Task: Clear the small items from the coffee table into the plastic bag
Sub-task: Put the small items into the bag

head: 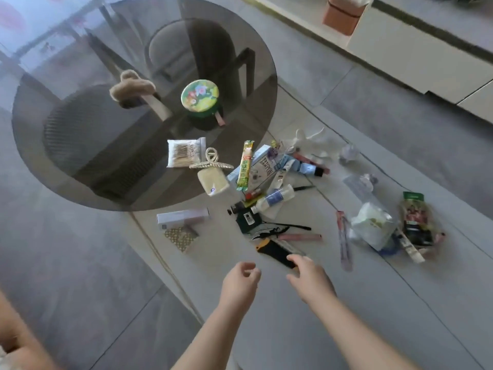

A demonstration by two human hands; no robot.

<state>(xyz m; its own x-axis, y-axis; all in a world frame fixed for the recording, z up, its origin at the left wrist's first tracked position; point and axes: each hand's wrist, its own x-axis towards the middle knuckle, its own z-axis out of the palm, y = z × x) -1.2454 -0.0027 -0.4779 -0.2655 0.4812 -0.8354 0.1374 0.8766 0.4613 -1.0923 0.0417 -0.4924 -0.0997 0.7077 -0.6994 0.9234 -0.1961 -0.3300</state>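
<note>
While both of our hands are hovering low over the pale floor [306,329], we are judging that the clearing is barely under way. Our left hand [241,279] is hanging with loosely curled fingers and holding nothing; our right hand [309,276] is reaching forward, fingers relaxed, just above the near end of a yellow-and-black tool [274,252], and we cannot tell whether it is touching it. On the round smoked-glass coffee table [80,156] several small items are still lying: a beige fuzzy clip [130,85], a green floral tin [200,96], a cotton swab packet [184,152], a gold hair claw [212,161], a pale soap-like block [213,182] and a long green snack stick [245,166]. Beside the table's edge a heap of tubes, small bottles and a light blue box [262,166] is spreading out, and we are finding it hard to say where the glass ends under that heap. Well to the right, a clear plastic bag [370,225] is lying crumpled with something white inside, next to a packet of dark snacks [416,222]. Whether that bag is the one meant, we are only guessing. Motion blur is smearing labels, and our forearms are being cut off by the frame's lower edge.
</note>
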